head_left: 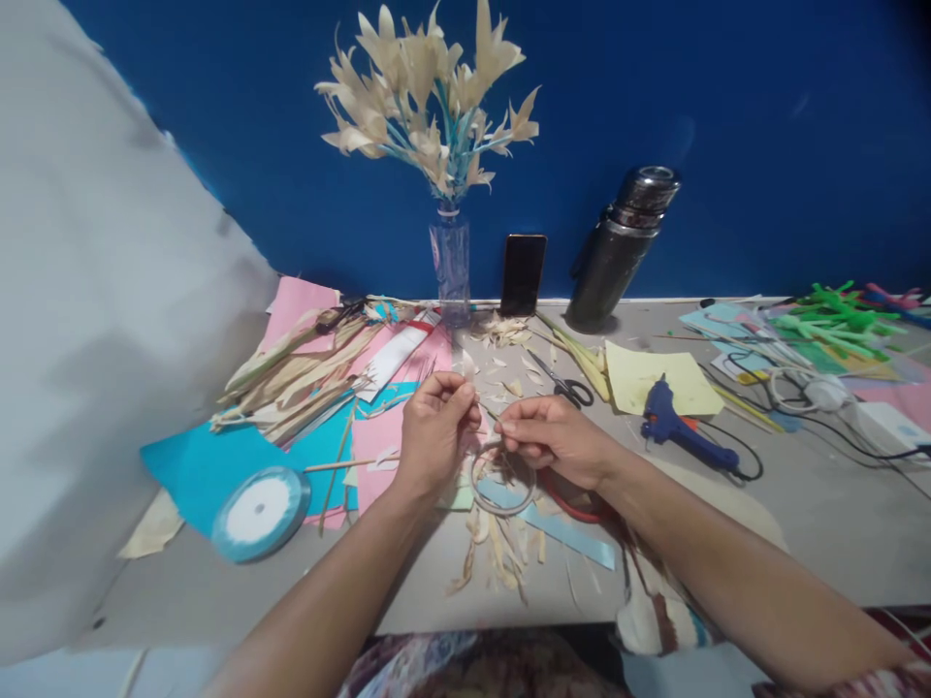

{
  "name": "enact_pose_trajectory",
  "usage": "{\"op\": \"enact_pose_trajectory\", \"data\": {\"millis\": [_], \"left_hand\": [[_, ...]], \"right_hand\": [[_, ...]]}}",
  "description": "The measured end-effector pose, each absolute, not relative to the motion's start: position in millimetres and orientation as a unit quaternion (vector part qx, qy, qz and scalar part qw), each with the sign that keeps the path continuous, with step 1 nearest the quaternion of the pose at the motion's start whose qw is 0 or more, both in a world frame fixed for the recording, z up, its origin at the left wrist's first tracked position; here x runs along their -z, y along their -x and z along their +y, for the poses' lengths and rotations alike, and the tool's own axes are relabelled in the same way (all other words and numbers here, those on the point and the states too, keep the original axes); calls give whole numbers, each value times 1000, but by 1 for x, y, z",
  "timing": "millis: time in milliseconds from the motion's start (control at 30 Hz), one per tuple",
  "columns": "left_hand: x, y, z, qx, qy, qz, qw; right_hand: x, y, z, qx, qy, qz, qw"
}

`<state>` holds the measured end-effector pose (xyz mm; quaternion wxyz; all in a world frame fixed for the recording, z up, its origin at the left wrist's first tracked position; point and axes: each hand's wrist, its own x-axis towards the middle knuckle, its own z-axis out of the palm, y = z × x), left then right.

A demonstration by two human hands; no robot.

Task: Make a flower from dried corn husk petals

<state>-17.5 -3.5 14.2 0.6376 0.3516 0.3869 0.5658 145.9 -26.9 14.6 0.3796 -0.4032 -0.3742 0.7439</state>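
Note:
My left hand (434, 427) is closed in a pinch over the middle of the grey table (815, 514), its fingertips on something thin that I cannot make out. My right hand (547, 436) is closed close beside it, holding a roll of clear tape (501, 478) that hangs below the fingers. Between the two hands runs a thin stick or strip, too fine to name. Dry husk scraps (495, 557) and a light blue paper strip (560, 531) lie under the hands.
A bottle vase of husk flowers (436, 107), a phone (524, 273) and a steel flask (622, 247) stand at the blue wall. Scissors (563, 383), a blue glue gun (676, 427), yellow paper (658, 380), a blue ribbon spool (260, 511), husk strips (291, 373) and coloured papers surround the hands.

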Motion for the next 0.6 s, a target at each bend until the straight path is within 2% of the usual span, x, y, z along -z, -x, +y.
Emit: {"op": "enact_pose_trajectory", "data": {"millis": [367,467,600], "left_hand": [[-15,19,-4,-542,-291,370,696],[-16,21,-1,-552,-279,372,692],[-17,24,2,-558,-276,368,691]], "right_hand": [[-19,-150,-24,-753,393,-359,387],[-20,-163,-15,-687,430,-389,438],[-15,-190,4,-529,511,-444,511]]}}
